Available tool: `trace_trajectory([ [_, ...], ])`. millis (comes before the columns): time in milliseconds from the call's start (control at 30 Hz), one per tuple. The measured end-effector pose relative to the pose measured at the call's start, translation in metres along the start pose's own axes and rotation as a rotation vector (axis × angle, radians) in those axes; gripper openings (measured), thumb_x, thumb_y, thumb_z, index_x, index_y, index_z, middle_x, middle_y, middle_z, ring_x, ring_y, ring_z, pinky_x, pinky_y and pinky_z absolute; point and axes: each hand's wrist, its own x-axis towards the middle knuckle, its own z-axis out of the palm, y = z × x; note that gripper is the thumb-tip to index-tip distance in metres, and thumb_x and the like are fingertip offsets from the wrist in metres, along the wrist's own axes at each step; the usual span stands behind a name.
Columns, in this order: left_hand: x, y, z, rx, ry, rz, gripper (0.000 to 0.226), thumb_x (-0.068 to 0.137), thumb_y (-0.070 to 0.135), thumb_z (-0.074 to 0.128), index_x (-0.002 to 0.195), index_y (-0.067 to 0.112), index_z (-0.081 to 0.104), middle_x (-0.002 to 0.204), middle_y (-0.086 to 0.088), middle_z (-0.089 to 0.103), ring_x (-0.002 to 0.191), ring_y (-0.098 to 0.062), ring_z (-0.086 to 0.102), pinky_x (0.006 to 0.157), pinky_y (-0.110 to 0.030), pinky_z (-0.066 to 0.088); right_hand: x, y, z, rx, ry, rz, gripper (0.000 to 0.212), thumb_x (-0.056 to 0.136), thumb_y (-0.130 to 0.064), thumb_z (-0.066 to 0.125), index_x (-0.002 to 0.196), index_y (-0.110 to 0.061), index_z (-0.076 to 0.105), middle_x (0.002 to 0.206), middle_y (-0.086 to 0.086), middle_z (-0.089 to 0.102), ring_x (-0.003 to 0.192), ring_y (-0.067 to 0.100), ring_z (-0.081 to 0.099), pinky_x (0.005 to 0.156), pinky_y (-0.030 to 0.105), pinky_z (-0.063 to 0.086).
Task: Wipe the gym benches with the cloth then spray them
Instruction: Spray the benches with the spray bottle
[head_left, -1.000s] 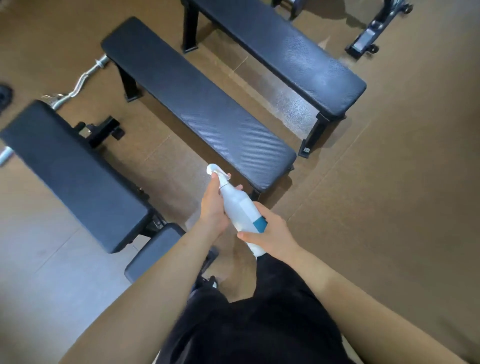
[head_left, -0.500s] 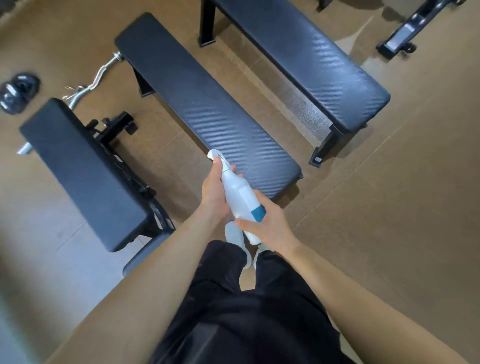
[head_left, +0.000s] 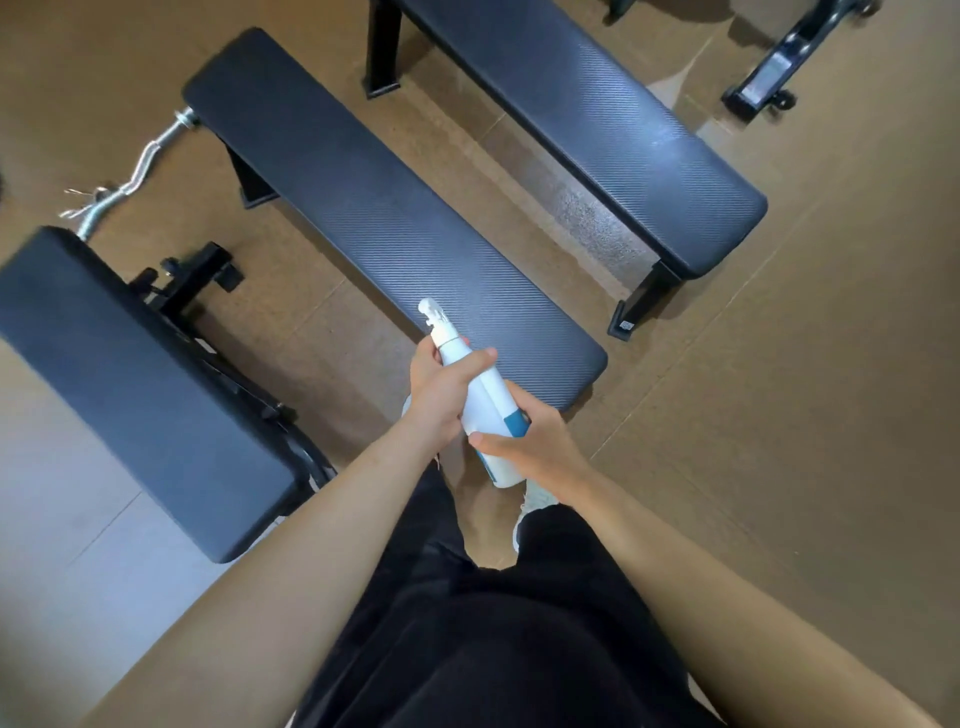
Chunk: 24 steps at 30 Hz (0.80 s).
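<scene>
Both hands on the spray bottle (head_left: 485, 400), held in the air, touching no bench.
- left hand (head_left: 441, 387): clamped round the upper body just under the neck, fingers curled behind, thumb laid across the front.
- right hand (head_left: 535, 449): clamped round the lower body, thumb across the front below the blue label (head_left: 517, 423), fingers wrapped behind. The base sticks out under the hand.
- bottle: white, opaque, so fill level can't be told. It is tilted, nozzle (head_left: 434, 314) up and away from the body, sitting in view over the near left edge of the middle bench (head_left: 389, 228).

Benches: three dark padded ones, lying diagonally, apart from each other.
- middle bench: near end just beyond the hands.
- right bench (head_left: 597, 119): light sheen on its pad.
- left bench (head_left: 130, 384): well left of the hands.

Rest: brown floor (head_left: 779, 415), shiny patch (head_left: 587, 213) between the middle and right benches. Curl bar (head_left: 140, 161) on the floor at the far ends of the left and middle benches. Black trousers (head_left: 493, 623) and a white shoe (head_left: 537, 499) below the hands.
</scene>
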Motion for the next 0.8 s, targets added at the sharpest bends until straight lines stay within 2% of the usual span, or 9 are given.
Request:
trace_trajectory([
  [100,0.023,0.016,-0.024,0.079,-0.064,0.015,0.065,0.069,0.022,0.091,0.123,0.017,0.055,0.101,0.001,0.063,0.089,-0.017,0.067,0.079,-0.039,0.062,0.017,-0.018,0.023,0.043,0.000,0.057,0.050,0.077,-0.033,0.084,0.122,-0.041,0.064,0.106,-0.014,0.072,0.101,0.007,0.067,0.089,0.035,0.059],
  [200,0.050,0.027,-0.053,0.184,-0.105,-0.014,0.075,0.061,0.029,0.096,0.123,0.023,0.054,0.105,-0.002,0.066,0.093,-0.017,0.070,0.078,-0.037,0.062,0.038,-0.037,0.050,0.083,-0.016,0.121,0.052,0.081,-0.030,0.084,0.127,-0.038,0.062,0.108,-0.015,0.073,0.099,0.000,0.068,0.082,0.021,0.054],
  [267,0.065,0.037,-0.070,0.193,-0.058,-0.066,0.076,0.060,0.026,0.097,0.124,0.020,0.057,0.107,-0.006,0.070,0.094,-0.023,0.073,0.080,-0.042,0.065,0.053,-0.048,0.070,0.105,-0.028,0.154,0.054,0.080,-0.033,0.085,0.128,-0.035,0.062,0.109,-0.013,0.073,0.097,0.001,0.069,0.082,0.021,0.055],
  [400,0.095,0.059,-0.098,0.150,-0.018,-0.175,0.060,0.064,0.016,0.093,0.114,0.017,0.062,0.103,-0.011,0.075,0.090,-0.032,0.076,0.078,-0.050,0.065,0.082,-0.067,0.104,0.118,-0.018,0.196,0.059,0.074,-0.038,0.087,0.127,-0.034,0.062,0.109,-0.009,0.074,0.098,0.008,0.072,0.088,0.033,0.060],
  [500,0.108,0.076,-0.115,0.145,-0.027,-0.144,0.069,0.055,0.028,0.096,0.112,0.022,0.058,0.106,-0.011,0.074,0.092,-0.032,0.076,0.080,-0.052,0.064,0.098,-0.086,0.117,0.116,-0.023,0.177,0.055,0.076,-0.033,0.086,0.125,-0.035,0.062,0.108,-0.008,0.074,0.095,0.008,0.072,0.083,0.029,0.061],
  [600,0.114,0.095,-0.133,0.057,-0.141,-0.106,0.081,0.063,0.035,0.095,0.130,0.017,0.054,0.120,-0.011,0.071,0.105,-0.029,0.072,0.088,-0.048,0.062,0.108,-0.103,0.125,0.153,-0.026,0.160,0.048,0.081,-0.026,0.084,0.124,-0.033,0.063,0.105,-0.008,0.073,0.094,0.006,0.071,0.072,0.018,0.056],
  [667,0.118,0.105,-0.149,-0.023,-0.223,-0.148,0.093,0.071,0.041,0.092,0.145,0.012,0.045,0.133,-0.012,0.066,0.116,-0.031,0.067,0.093,-0.048,0.059,0.111,-0.116,0.132,0.223,-0.013,0.178,0.049,0.083,-0.029,0.083,0.127,-0.035,0.062,0.107,-0.008,0.072,0.098,0.010,0.070,0.077,0.022,0.058],
  [733,0.114,0.118,-0.161,0.028,-0.304,-0.176,0.076,0.075,0.040,0.084,0.137,0.007,0.054,0.122,-0.009,0.069,0.108,-0.027,0.068,0.085,-0.039,0.058,0.117,-0.125,0.139,0.294,-0.012,0.211,0.050,0.082,-0.035,0.083,0.126,-0.037,0.062,0.111,-0.005,0.072,0.106,0.019,0.069,0.089,0.038,0.059],
  [800,0.109,0.123,-0.168,0.102,-0.366,-0.207,0.042,0.085,0.032,0.077,0.122,0.017,0.065,0.117,-0.009,0.073,0.103,-0.024,0.070,0.082,-0.034,0.058,0.123,-0.134,0.143,0.320,-0.047,0.205,0.055,0.080,-0.043,0.083,0.129,-0.039,0.060,0.116,-0.006,0.072,0.114,0.022,0.066,0.100,0.046,0.055],
])
